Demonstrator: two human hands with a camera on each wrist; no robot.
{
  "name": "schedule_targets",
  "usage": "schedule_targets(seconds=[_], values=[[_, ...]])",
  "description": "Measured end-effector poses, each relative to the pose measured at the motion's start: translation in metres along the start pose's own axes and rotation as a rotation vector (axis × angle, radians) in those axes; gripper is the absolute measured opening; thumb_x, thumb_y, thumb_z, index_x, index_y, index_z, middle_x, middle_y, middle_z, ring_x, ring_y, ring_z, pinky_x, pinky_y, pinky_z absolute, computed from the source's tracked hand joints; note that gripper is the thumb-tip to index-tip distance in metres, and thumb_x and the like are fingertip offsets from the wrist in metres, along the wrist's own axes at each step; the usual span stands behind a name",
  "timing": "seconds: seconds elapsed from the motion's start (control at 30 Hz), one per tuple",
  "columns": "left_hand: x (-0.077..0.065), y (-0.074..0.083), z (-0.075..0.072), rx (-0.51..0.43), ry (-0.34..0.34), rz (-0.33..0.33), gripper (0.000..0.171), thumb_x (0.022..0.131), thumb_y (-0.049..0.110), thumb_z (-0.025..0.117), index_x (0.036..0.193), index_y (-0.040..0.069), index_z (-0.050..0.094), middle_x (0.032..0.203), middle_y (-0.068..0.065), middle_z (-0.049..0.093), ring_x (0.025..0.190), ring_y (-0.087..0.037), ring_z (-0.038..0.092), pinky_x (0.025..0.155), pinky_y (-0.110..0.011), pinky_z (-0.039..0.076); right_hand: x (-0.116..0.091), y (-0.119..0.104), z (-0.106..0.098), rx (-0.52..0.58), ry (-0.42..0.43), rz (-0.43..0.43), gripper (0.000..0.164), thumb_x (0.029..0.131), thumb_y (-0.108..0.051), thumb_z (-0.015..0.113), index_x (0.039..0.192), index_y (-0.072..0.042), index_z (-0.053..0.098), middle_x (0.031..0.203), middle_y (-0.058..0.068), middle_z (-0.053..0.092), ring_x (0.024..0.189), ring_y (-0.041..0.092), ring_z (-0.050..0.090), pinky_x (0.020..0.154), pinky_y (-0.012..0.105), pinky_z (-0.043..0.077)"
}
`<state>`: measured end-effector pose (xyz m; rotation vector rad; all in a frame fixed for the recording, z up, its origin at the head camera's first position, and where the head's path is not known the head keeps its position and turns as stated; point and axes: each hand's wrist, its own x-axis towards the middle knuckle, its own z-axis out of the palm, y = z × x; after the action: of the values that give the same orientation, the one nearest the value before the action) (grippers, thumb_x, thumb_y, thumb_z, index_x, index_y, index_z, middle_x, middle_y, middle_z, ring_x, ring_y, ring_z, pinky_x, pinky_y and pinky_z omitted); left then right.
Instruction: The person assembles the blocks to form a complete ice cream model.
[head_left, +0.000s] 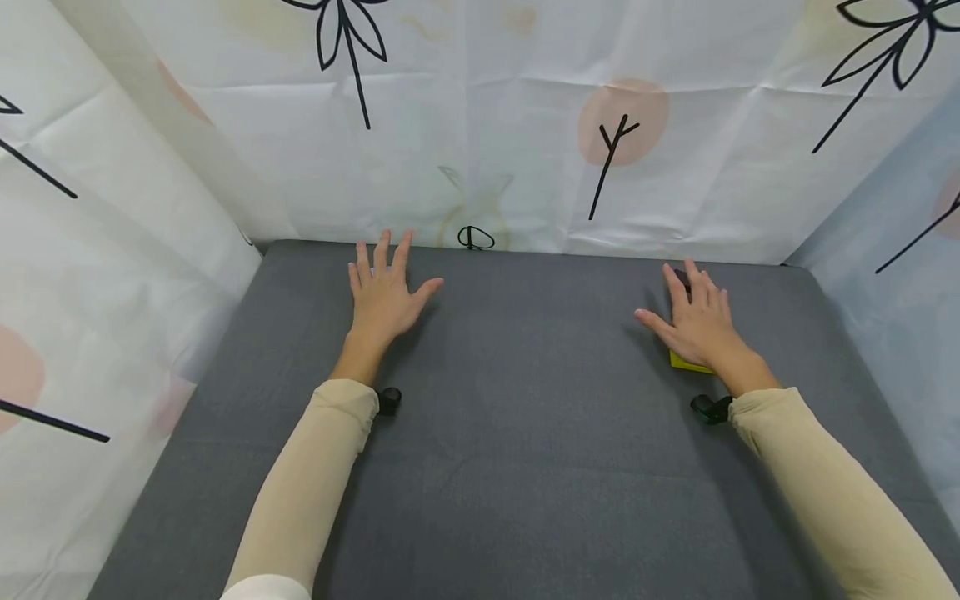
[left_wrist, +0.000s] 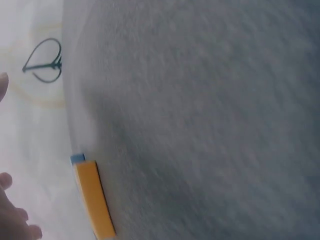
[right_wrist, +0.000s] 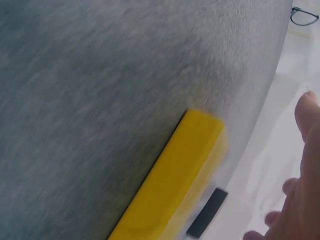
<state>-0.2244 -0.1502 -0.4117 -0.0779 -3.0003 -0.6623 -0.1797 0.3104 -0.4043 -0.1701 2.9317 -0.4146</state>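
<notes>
With fingers spread, my left hand hovers over the far left of the grey table. Low in the left wrist view lies an orange block, with a small blue piece at its far end; in the head view the hand mostly covers them. My right hand, its fingers extended and thumb out to the side, is above a yellow block at the far right. Just beyond that block is a dark, narrow piece, partly hidden by the fingers from above. Neither hand grips anything.
Grey cloth covers the table. White sheeting printed with leaves and pink spots hangs behind its far edge and along both sides. A black strap is on the left wrist, and another on the right.
</notes>
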Motion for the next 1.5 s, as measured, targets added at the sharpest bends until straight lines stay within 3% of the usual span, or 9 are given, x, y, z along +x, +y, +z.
schedule_targets(seconds=[0.17,0.37,0.53,0.73,0.9,1.1,1.37,1.5], values=[[-0.007,-0.015,-0.006,-0.103,0.034,-0.015,0.093,0.095,0.066,0.059,0.165,0.035,0.007,0.173,-0.009,0.002,0.158,-0.046,-0.002,0.123,-0.071,0.008,-0.011,0.014,-0.004,0.009,-0.039,0.019,0.094,0.104,-0.066,0.035,0.164,-0.009,-0.008,0.167,0.031,-0.010,0.147,0.063,0.002,0.111,0.078,0.014],[-0.012,-0.033,-0.015,-0.203,0.066,-0.042,0.095,0.092,0.060,0.068,0.165,0.032,0.015,0.165,-0.017,0.018,0.148,-0.044,0.015,0.117,-0.067,0.021,-0.020,0.026,-0.004,0.013,-0.038,0.021,0.093,0.104,-0.063,0.042,0.165,-0.008,-0.003,0.162,0.036,0.005,0.140,0.063,0.012,0.101,0.073,0.024],[-0.016,-0.049,-0.020,-0.238,0.067,-0.107,0.097,0.089,0.053,0.075,0.164,0.029,0.020,0.154,-0.025,0.033,0.136,-0.045,0.025,0.112,-0.067,0.023,-0.023,0.035,-0.004,0.032,-0.041,0.011,0.093,0.103,-0.059,0.047,0.165,-0.007,0.000,0.157,0.040,0.013,0.134,0.061,0.019,0.096,0.071,0.026],[-0.023,-0.061,-0.021,-0.261,0.059,-0.161,0.087,0.092,0.043,0.076,0.160,0.014,0.031,0.146,-0.023,0.047,0.131,-0.045,0.034,0.108,-0.065,0.031,-0.028,0.049,-0.004,0.106,-0.050,-0.009,0.088,0.104,-0.052,0.052,0.165,-0.008,0.006,0.154,0.042,0.017,0.128,0.060,0.024,0.095,0.071,0.026],[-0.027,-0.070,-0.024,-0.315,0.031,-0.198,0.077,0.093,0.041,0.075,0.153,0.008,0.041,0.146,-0.021,0.052,0.128,-0.040,0.043,0.103,-0.057,0.043,-0.033,0.057,-0.002,0.151,-0.041,-0.021,0.077,0.104,-0.048,0.053,0.162,-0.005,0.023,0.148,0.038,0.028,0.121,0.052,0.029,0.090,0.063,0.029],[-0.028,-0.082,-0.033,-0.314,0.006,-0.227,0.066,0.094,0.037,0.075,0.146,0.006,0.048,0.142,-0.022,0.057,0.124,-0.039,0.050,0.102,-0.057,0.045,-0.037,0.063,0.001,0.216,-0.040,-0.048,0.057,0.105,-0.043,0.054,0.146,-0.004,0.049,0.140,0.029,0.042,0.117,0.044,0.037,0.087,0.051,0.032],[-0.029,-0.087,-0.026,-0.286,-0.058,-0.225,0.048,0.096,0.034,0.073,0.134,0.005,0.062,0.138,-0.023,0.061,0.138,-0.043,0.040,0.115,-0.060,0.034,-0.044,0.073,0.003,0.249,-0.053,-0.071,0.044,0.104,-0.036,0.060,0.133,-0.004,0.062,0.131,0.024,0.051,0.112,0.037,0.044,0.086,0.044,0.030],[-0.029,-0.088,-0.023,-0.288,-0.054,-0.235,0.045,0.097,0.032,0.072,0.133,0.006,0.063,0.137,-0.022,0.061,0.133,-0.041,0.047,0.114,-0.058,0.038,-0.046,0.075,0.005,0.257,-0.050,-0.084,0.039,0.104,-0.034,0.060,0.129,-0.004,0.065,0.128,0.022,0.053,0.107,0.032,0.044,0.085,0.041,0.029]])
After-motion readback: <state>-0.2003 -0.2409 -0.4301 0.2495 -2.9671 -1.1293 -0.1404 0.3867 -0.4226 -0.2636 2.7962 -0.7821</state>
